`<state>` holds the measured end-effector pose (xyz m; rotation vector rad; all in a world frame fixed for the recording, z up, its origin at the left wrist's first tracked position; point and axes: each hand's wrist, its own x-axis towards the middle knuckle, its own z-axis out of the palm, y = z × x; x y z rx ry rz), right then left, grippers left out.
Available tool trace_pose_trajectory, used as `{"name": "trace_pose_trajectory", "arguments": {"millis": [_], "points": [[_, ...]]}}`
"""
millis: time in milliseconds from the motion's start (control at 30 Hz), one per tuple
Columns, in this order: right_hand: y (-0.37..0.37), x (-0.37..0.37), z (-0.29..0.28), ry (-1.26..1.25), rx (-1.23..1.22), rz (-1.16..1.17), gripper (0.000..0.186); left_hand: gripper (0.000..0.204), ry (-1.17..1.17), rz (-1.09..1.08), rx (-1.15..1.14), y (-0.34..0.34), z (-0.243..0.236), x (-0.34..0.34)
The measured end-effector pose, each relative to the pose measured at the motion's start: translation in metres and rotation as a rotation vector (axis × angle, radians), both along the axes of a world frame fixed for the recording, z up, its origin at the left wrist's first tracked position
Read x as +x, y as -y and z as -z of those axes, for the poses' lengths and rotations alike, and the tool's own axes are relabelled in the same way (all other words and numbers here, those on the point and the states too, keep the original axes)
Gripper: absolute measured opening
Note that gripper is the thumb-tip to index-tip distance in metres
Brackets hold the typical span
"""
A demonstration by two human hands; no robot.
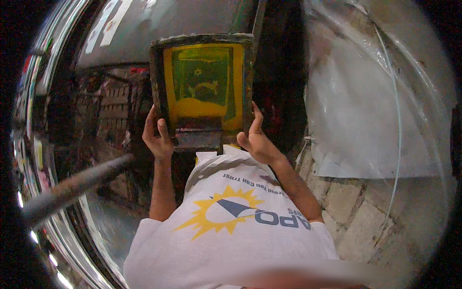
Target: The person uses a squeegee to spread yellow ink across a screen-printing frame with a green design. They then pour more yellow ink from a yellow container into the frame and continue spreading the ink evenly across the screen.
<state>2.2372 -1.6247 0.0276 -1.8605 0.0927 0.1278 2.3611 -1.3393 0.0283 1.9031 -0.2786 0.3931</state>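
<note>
In front of my body is a screen-printing frame (155, 82) with dark, worn edges and a yellow mesh. A green area with a faint pattern covers the mesh's upper part. My left hand (158, 139) grips the frame's lower left edge, thumb on the near side. At the lower right edge, my right hand (262, 144) has its fingers along the outer side and its thumb bent inward. Across the near end of the mesh lies a dark greyish bar (198, 138), whose kind I cannot make out.
A long grey surface (144, 29) extends beyond the frame. To the left are dark metal racks (114, 103) and a thick rod (77, 188) jutting in. Translucent plastic sheeting (356, 106) hangs or lies at right, above pale blocks (344, 202), with a thin cord (397, 120) across it.
</note>
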Motion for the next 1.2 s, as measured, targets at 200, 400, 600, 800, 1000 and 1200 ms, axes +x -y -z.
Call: {"name": "trace_pose_trajectory", "arguments": {"millis": [200,400,600,800,1000,1200], "points": [[0.056,-0.015,-0.004,-0.107,0.152,-0.274,0.120,0.060,-0.024,-0.326,0.094,0.024,0.003,-0.122],[0.052,0.000,-0.006,-0.096,0.206,-0.500,0.116,0.065,-0.065,-0.588,0.172,0.027,-0.009,-0.175],[0.056,0.034,0.001,-0.161,0.170,-0.594,0.116,0.065,-0.081,-0.690,0.192,0.033,0.004,-0.166],[0.077,0.099,-0.003,-0.091,0.083,-0.650,0.117,0.065,-0.100,-0.714,0.041,0.056,0.030,-0.116],[0.091,0.158,-0.025,-0.068,0.043,-0.682,0.120,0.066,-0.085,-0.742,-0.055,0.064,0.053,-0.064],[0.090,0.197,-0.029,-0.050,-0.035,-0.714,0.125,0.069,-0.055,-0.711,-0.060,0.054,0.069,-0.023]]}}
